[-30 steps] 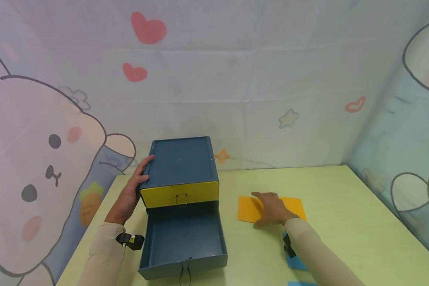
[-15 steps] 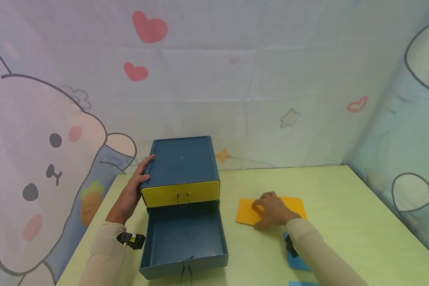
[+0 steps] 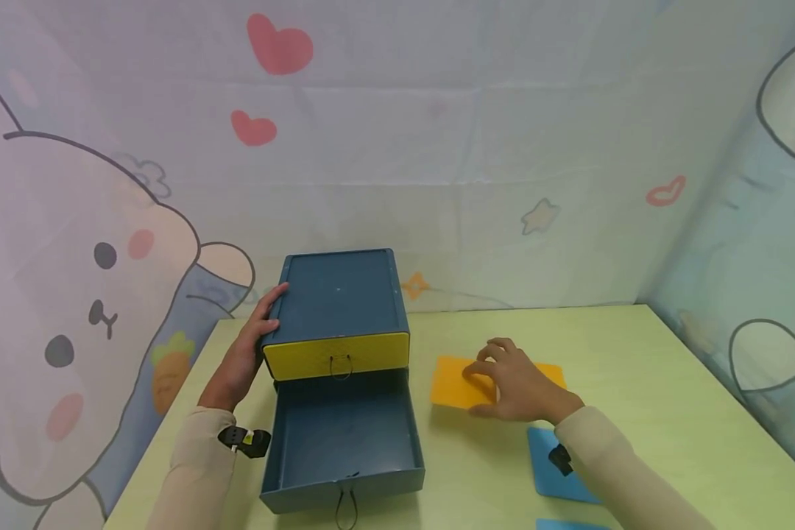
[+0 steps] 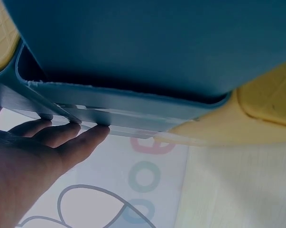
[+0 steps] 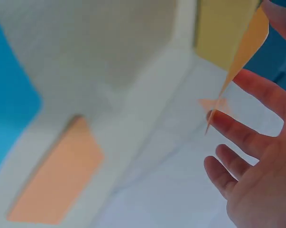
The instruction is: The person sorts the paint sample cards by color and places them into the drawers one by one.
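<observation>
Right of centre, your right hand [image 3: 522, 384] pinches an orange card [image 3: 452, 383], slanting down-left, nearly edge-on, in the right wrist view; your left hand [image 3: 240, 362] rests, straight-fingered, against the cabinet [image 3: 338, 294], lower drawer [image 3: 347, 440] extended bottomward.

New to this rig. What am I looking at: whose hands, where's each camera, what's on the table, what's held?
There's no robot here: a person works with two bare hands. The wide picture comes from a head-worn camera looking forward and down; the two close-ups come from cameras on the left and right wrists.

On the pale table stands a dark blue drawer unit, its lower drawer pulled out. The left hand rests against the unit's left side. The right hand pinches a thin orange sheet above the table; a second orange piece lies beneath. Two blue pieces lie nearer the person, one cut off by the frame.
</observation>
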Demonstrator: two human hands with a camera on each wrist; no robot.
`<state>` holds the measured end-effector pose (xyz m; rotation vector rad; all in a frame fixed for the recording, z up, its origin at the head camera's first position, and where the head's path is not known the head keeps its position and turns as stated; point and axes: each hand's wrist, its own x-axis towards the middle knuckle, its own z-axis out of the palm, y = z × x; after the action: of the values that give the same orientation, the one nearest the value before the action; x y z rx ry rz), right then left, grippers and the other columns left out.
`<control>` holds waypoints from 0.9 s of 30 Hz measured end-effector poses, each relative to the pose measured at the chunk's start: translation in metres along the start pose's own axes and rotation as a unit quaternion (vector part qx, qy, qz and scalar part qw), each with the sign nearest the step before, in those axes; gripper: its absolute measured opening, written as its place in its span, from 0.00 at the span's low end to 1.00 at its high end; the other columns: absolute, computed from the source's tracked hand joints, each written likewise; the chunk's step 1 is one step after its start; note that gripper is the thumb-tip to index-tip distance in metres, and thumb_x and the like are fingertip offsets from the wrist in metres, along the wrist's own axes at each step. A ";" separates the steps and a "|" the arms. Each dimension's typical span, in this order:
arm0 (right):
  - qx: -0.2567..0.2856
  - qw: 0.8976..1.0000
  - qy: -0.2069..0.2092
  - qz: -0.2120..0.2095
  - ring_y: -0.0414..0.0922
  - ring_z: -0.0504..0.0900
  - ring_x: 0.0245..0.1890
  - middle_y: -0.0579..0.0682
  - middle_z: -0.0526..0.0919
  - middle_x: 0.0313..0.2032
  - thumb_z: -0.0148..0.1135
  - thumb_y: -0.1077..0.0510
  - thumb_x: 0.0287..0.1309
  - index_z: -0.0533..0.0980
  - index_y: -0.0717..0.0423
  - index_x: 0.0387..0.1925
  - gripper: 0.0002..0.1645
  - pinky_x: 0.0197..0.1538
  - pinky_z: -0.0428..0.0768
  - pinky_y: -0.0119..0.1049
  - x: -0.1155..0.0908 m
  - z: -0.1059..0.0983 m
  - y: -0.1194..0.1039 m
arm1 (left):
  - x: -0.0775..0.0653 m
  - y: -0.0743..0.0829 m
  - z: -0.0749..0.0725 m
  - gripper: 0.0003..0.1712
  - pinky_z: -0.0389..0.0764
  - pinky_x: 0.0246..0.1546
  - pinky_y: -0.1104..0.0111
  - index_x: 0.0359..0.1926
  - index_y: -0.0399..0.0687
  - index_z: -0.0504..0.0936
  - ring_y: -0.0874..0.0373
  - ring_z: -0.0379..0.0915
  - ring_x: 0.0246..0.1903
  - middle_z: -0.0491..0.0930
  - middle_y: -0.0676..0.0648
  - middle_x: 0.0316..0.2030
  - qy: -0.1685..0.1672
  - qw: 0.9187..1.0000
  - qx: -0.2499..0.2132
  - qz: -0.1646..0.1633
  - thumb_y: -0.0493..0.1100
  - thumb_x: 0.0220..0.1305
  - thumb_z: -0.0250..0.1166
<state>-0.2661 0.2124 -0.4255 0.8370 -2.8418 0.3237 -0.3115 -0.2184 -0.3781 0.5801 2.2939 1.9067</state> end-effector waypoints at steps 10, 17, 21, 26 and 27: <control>0.003 0.998 0.022 -0.062 0.57 0.67 0.65 0.52 0.78 0.56 0.72 0.36 0.51 0.81 0.43 0.55 0.31 0.61 0.75 0.60 -0.014 -0.039 -0.024 | 0.000 0.001 0.000 0.32 0.36 0.74 0.32 0.80 0.75 0.44 0.39 0.24 0.80 0.23 0.52 0.81 0.001 1.000 0.001 -0.002 0.55 0.78 0.36; 0.017 0.993 0.040 -0.112 0.56 0.67 0.66 0.50 0.78 0.58 0.65 0.29 0.55 0.79 0.40 0.56 0.33 0.59 0.77 0.57 -0.026 -0.056 -0.048 | 0.000 0.002 0.000 0.33 0.36 0.74 0.32 0.80 0.73 0.43 0.39 0.25 0.80 0.24 0.53 0.81 0.001 1.000 -0.004 0.000 0.54 0.78 0.36; 0.020 0.993 0.020 -0.117 0.53 0.66 0.67 0.48 0.76 0.60 0.66 0.29 0.54 0.78 0.39 0.57 0.33 0.60 0.78 0.54 -0.025 -0.063 -0.066 | 0.001 0.003 0.001 0.33 0.36 0.74 0.32 0.80 0.73 0.44 0.39 0.25 0.80 0.24 0.53 0.81 0.000 1.000 -0.005 0.002 0.54 0.78 0.36; 0.064 0.991 -0.023 -0.116 0.48 0.69 0.64 0.49 0.72 0.63 0.66 0.32 0.57 0.76 0.41 0.62 0.35 0.60 0.79 0.46 -0.015 -0.063 -0.087 | 0.002 0.002 0.001 0.33 0.36 0.74 0.33 0.80 0.74 0.44 0.39 0.25 0.80 0.24 0.52 0.81 0.004 1.000 -0.004 -0.004 0.54 0.78 0.37; 0.074 0.990 -0.034 -0.117 0.47 0.70 0.63 0.49 0.72 0.64 0.66 0.32 0.57 0.75 0.41 0.63 0.35 0.60 0.79 0.45 -0.013 -0.062 -0.090 | 0.002 0.001 0.001 0.33 0.36 0.74 0.33 0.80 0.74 0.44 0.39 0.25 0.80 0.24 0.52 0.81 0.005 1.000 -0.005 -0.006 0.55 0.78 0.37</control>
<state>-0.2001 0.1605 -0.3538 1.2204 -2.7663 0.4852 -0.3122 -0.2165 -0.3767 0.5564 2.2880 1.9177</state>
